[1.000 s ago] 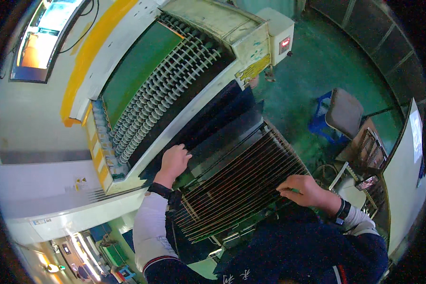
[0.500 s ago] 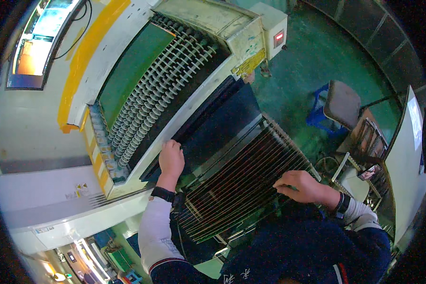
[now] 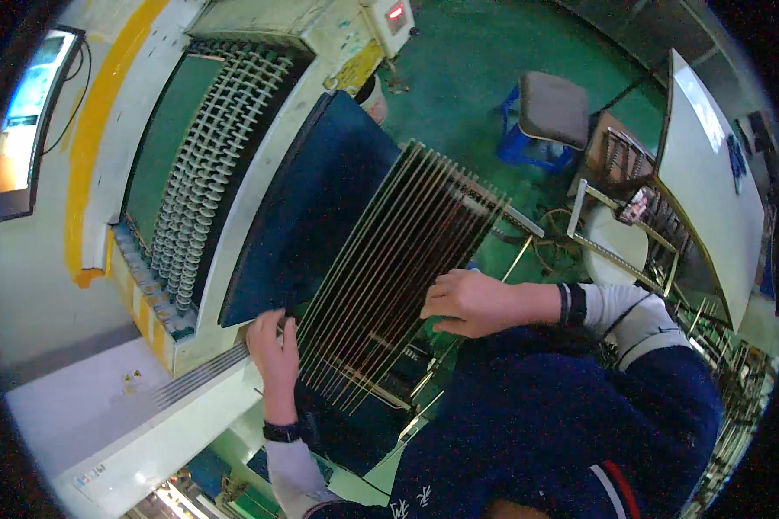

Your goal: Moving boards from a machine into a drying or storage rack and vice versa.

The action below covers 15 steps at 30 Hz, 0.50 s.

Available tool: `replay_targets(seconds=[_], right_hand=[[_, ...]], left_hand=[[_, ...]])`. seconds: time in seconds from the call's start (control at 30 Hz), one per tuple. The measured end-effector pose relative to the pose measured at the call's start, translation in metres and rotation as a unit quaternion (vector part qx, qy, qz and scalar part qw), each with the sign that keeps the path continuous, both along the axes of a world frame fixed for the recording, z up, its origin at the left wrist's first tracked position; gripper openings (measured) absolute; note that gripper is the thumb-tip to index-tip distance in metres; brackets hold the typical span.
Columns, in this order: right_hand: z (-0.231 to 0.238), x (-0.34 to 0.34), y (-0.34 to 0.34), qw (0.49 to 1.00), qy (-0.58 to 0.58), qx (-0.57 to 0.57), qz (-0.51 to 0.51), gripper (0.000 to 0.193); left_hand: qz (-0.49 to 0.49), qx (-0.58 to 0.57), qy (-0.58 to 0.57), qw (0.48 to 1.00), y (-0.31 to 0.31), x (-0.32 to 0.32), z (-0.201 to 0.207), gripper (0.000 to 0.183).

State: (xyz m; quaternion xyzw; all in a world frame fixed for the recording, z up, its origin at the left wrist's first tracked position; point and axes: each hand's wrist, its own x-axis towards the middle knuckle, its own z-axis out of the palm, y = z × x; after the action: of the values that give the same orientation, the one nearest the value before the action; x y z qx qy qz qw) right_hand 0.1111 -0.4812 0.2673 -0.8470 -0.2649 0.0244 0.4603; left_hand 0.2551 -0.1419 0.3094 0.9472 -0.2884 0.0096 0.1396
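My left hand [image 3: 273, 350] is at the lower end of a dark blue flat panel [image 3: 312, 190], near the left side of a rack of thin parallel rods [image 3: 381, 251]. Its fingers are half bent and apart, and nothing shows clearly between them. My right hand [image 3: 469, 303] has its fingers curled at the right edge of the rack; its fingertips are partly hidden. The panel lies along the front of a pale machine, between its roller bed and the rack. Rods slant from lower left to upper right.
The machine's roller bed [image 3: 203, 164] is on the left, with a green board [image 3: 171, 130] in it. A padded stool [image 3: 554, 108] on blue legs stands at the far right. Nearer are a metal frame [image 3: 614, 212] and a large white board [image 3: 710, 164].
The view has swung right and downward. My left hand has left the machine's front edge for the panel's lower end. The rods now slope more steeply, and the panel's blue face shows more broadly.
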Motion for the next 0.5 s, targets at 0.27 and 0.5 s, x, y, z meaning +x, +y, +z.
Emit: replay_targets(seconds=[0.27, 0.5], right_hand=[[-0.019, -0.03, 0.04, 0.987, -0.083, -0.123, -0.058, 0.027], [-0.026, -0.044, 0.054, 0.969, -0.134, -0.185, -0.092, 0.023]], left_hand=[[0.23, -0.064, -0.035, 0.97, 0.107, -0.139, -0.06, 0.025], [0.407, -0.285, 0.097, 0.862, 0.09, -0.222, -0.102, 0.043]])
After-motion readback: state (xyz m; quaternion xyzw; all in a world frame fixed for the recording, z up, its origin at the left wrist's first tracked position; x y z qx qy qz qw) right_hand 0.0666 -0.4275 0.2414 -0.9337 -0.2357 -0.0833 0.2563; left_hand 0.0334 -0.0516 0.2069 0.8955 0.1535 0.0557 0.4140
